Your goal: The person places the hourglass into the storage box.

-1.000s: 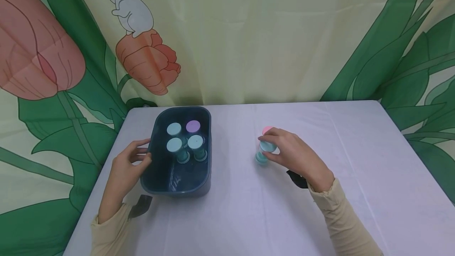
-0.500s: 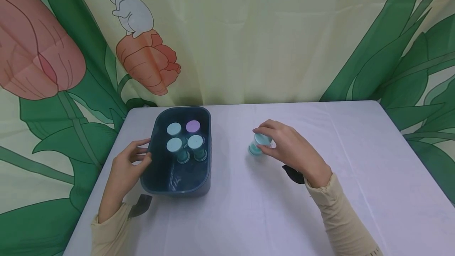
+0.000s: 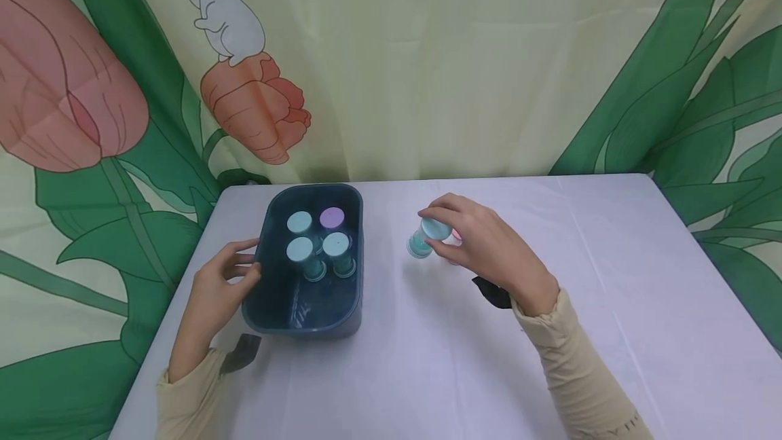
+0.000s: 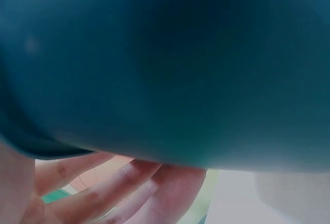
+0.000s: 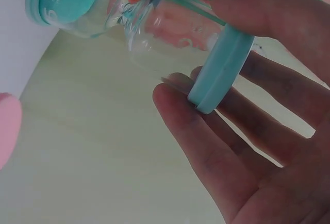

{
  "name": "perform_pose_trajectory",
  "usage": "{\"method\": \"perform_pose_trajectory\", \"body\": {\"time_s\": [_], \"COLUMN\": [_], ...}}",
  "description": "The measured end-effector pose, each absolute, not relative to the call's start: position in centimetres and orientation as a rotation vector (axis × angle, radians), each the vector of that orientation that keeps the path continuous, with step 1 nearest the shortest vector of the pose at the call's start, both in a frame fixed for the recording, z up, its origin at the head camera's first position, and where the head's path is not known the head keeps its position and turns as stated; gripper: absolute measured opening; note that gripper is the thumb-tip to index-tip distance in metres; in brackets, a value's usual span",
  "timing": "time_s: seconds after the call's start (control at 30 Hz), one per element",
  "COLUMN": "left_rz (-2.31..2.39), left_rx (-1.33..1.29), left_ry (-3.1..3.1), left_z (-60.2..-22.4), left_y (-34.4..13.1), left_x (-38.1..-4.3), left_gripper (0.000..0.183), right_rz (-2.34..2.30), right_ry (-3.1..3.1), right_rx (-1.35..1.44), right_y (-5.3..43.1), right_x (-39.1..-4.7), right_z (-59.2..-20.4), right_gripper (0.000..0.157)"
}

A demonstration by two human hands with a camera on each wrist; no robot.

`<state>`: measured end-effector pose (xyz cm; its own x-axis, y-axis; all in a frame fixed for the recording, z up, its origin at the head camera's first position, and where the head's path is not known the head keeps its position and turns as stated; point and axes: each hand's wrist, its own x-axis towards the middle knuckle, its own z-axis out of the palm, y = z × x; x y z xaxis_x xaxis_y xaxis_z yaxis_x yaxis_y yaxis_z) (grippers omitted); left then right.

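While a tilted, teal-capped sand timer [image 3: 425, 235] is pinched at its upper end by the right hand [image 3: 489, 246], a pink cap [image 3: 457, 235] is partly hidden by that grip. Left of the grip, a dark blue bin [image 3: 275, 311], with four timers [image 3: 300, 250] inside, is touched by the relaxed left hand [image 3: 215, 289].

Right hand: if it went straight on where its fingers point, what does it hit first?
Probably the dark blue bin, on the side facing the right hand, with the held hourglass leading. Height is hard to judge, so it might pass over.
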<state>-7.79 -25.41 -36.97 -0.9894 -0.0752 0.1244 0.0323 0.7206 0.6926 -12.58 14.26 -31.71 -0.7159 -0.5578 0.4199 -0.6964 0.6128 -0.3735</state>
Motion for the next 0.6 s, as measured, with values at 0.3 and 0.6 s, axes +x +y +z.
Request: {"method": "perform_pose_trajectory", "body": {"time_s": [0.3, 0.6], "left_rz": [-1.134, -1.139], "left_rx": [0.018, 0.029], "left_ry": [-2.769, -2.772], "left_z": [-37.1, -37.1], "left_y": [-25.5, -25.5], "left_x": [-7.8, -7.7], "left_gripper": [0.044, 0.045], "right_rz": [0.74, 0.729], "right_ry": [-2.524, -2.435], "right_rx": [1.069, 1.153], "right_y": [12.8, 11.5], "right_x": [-12.7, -12.9], "right_z": [-30.5, -29.8], "right_gripper": [0.037, 0.036]}}
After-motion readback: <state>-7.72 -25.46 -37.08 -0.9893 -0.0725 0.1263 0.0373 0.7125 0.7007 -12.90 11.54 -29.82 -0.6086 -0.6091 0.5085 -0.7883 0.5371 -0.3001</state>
